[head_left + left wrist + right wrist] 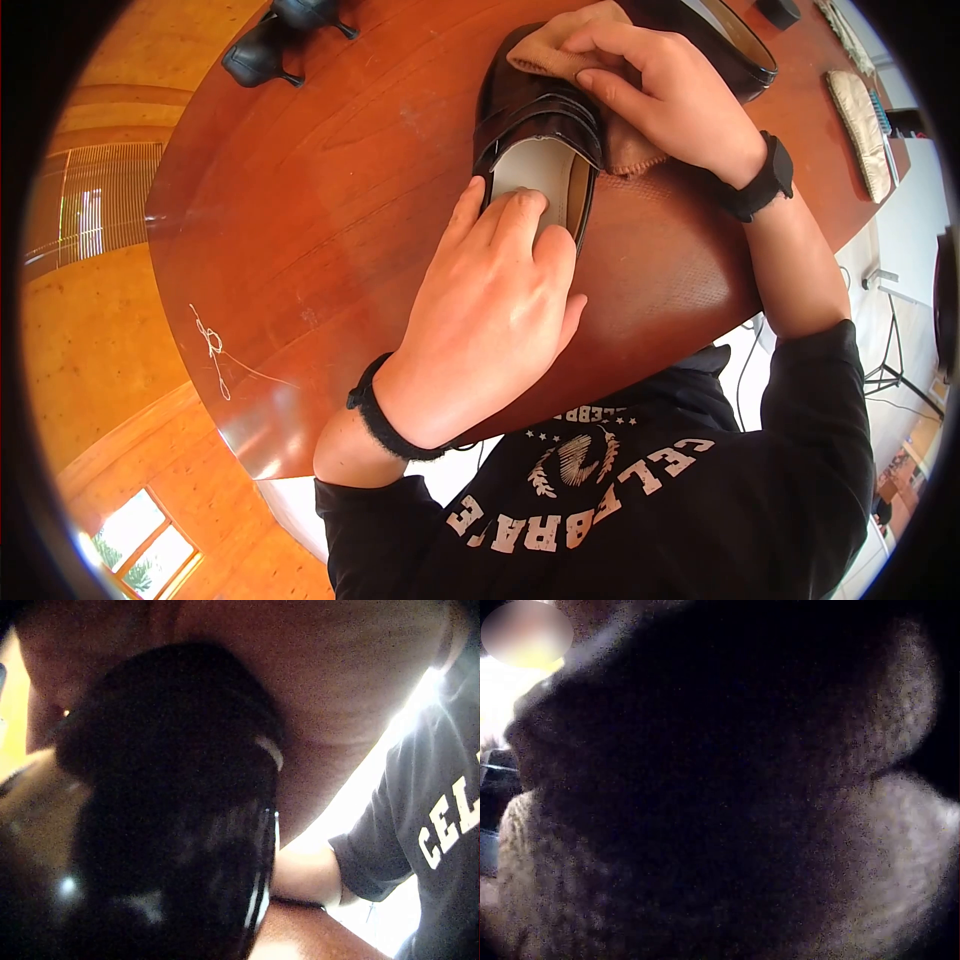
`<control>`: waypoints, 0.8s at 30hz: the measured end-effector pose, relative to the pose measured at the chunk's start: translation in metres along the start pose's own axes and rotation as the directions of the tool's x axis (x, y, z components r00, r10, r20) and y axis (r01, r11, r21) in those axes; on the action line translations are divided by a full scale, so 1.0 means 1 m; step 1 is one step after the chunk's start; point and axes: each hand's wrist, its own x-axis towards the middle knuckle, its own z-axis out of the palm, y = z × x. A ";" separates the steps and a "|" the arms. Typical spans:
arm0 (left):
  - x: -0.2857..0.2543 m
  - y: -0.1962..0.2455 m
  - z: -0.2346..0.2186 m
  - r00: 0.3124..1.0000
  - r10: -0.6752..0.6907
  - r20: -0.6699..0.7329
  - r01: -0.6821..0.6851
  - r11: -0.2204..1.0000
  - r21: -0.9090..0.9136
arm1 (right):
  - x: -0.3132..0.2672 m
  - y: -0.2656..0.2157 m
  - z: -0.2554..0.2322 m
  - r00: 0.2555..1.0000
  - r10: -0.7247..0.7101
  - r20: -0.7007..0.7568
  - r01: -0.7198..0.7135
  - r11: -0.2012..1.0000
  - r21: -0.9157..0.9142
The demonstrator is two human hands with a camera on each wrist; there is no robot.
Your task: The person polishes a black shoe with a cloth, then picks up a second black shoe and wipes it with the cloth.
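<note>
A black leather shoe [540, 118] with a pale insole lies toe away from the body. The left hand [490, 300] grips its rear part, several fingers inside the opening and one over the left rim. In the left wrist view the glossy heel [172, 810] fills much of the frame under the palm. The right hand [690, 105] pinches a brown cloth [548, 52] between thumb and fingers over the shoe's toe and right side; part of the cloth hangs below the hand. Cloth [885, 862] shows close up and dark in the right wrist view.
Another black shoe [715, 40] lies beyond the right hand. Black heeled shoes [262, 50] stand at the table's far left. A beige brush-like item [858, 135] and a small black object [778, 12] are at the right. Thin string [212, 345] lies near the table's left edge.
</note>
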 end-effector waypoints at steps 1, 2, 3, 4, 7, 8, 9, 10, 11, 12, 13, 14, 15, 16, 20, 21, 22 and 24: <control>0.000 0.000 0.000 1.000 0.000 0.001 0.000 1.000 -0.003 | 0.000 -0.001 -0.001 0.999 0.048 -0.005 -0.048 0.997 -0.064; 0.000 0.000 0.000 1.000 -0.001 0.002 0.001 1.000 -0.005 | 0.001 -0.004 -0.003 0.995 0.096 -0.013 -0.097 0.987 -0.128; 0.000 -0.001 0.001 1.000 -0.002 0.002 0.002 1.000 -0.007 | 0.002 -0.005 -0.004 0.990 0.142 -0.025 -0.144 0.971 -0.191; 0.000 -0.001 0.001 1.000 -0.001 0.001 0.001 1.000 -0.010 | 0.002 -0.005 -0.004 0.989 0.144 -0.031 -0.147 0.969 -0.198; -0.001 -0.001 0.002 1.000 0.001 -0.002 -0.001 1.000 -0.014 | 0.001 -0.002 -0.002 0.994 0.110 -0.028 -0.113 0.977 -0.180; -0.001 -0.001 0.002 1.000 0.000 -0.003 0.000 1.000 -0.014 | 0.001 0.000 -0.003 0.997 0.071 -0.014 -0.073 0.987 -0.145; -0.001 -0.001 0.002 1.000 0.000 -0.002 0.000 1.000 -0.014 | 0.001 0.001 -0.003 0.999 0.033 -0.002 -0.033 0.993 -0.110; -0.001 -0.001 0.001 1.000 0.001 -0.004 -0.001 1.000 -0.011 | 0.001 0.001 -0.002 1.000 0.007 0.022 -0.006 0.998 -0.059; -0.001 -0.001 0.001 1.000 0.001 -0.005 -0.001 1.000 -0.007 | 0.001 0.001 -0.002 0.999 -0.019 0.044 0.019 1.000 -0.007; -0.001 -0.001 0.001 1.000 0.001 -0.005 -0.001 1.000 -0.003 | 0.002 0.001 -0.002 0.997 -0.046 0.066 0.043 0.998 0.047; -0.001 -0.001 0.001 1.000 -0.001 -0.002 0.001 1.000 -0.006 | 0.001 0.001 -0.002 0.998 -0.033 0.053 0.032 0.999 0.030; -0.001 -0.001 0.001 1.000 -0.002 0.001 0.002 1.000 -0.010 | 0.001 0.001 -0.001 0.999 -0.020 0.040 0.019 1.000 0.013; -0.001 -0.001 0.001 1.000 -0.003 0.003 0.003 1.000 -0.013 | 0.000 0.001 -0.002 1.000 -0.007 0.027 0.007 1.000 -0.005; 0.000 -0.001 0.001 1.000 -0.003 0.003 0.003 1.000 -0.012 | 0.001 0.000 -0.002 1.000 0.015 0.006 -0.014 0.997 -0.075; -0.001 -0.001 0.002 1.000 -0.001 0.002 0.001 1.000 -0.010 | 0.000 -0.005 -0.004 0.997 0.066 -0.046 -0.075 0.970 -0.230; -0.001 -0.001 0.002 1.000 0.000 0.000 0.000 1.000 -0.010 | 0.000 -0.005 -0.003 0.996 0.071 -0.049 -0.080 0.967 -0.240; -0.001 -0.001 0.001 1.000 0.000 -0.001 0.000 1.000 -0.010 | 0.001 -0.001 -0.002 0.999 0.043 -0.023 -0.047 0.983 -0.177; -0.001 -0.001 0.002 1.000 0.000 -0.003 0.000 1.000 -0.012 | 0.001 0.006 -0.001 1.000 -0.015 0.025 0.016 0.999 -0.046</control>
